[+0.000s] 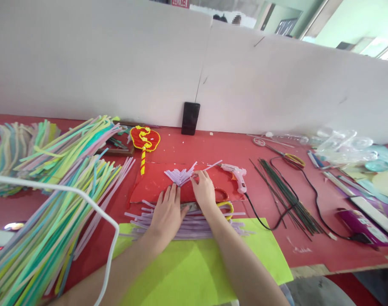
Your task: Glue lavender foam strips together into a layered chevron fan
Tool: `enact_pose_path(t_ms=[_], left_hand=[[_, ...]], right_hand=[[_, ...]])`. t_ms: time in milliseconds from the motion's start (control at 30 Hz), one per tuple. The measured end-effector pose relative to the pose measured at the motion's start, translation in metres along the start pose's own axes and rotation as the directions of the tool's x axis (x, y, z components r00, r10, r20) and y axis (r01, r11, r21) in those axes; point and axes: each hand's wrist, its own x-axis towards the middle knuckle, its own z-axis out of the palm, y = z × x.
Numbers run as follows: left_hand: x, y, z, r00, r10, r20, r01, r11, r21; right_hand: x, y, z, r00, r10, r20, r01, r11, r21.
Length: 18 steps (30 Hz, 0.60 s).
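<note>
Right fingers [200, 176] pinch a lilac stem [213, 165]; left fingers [172, 194], slightly spread, meet the chevron [178, 175]; a slipping pinch could skew it.

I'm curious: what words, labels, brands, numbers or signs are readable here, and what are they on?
No text is clear enough to quote.
Red sign at the top edge: white characters, cut off and too small to read.
White marks on the red table: illegible, if writing at all.
Purple box: too blurred to tell.
</note>
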Motion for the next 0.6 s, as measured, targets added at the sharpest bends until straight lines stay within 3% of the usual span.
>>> enact_pose_path(t_ms=[600], left_hand=[[0.0033,-0.0016,-0.0041,1.000,-0.020,0.006,0.020,1.000,-0.010]], right_hand=[[-0.0020,-0.0018,0.0000,0.999,-0.003,0.037,0.007,0.996,-0.090]])
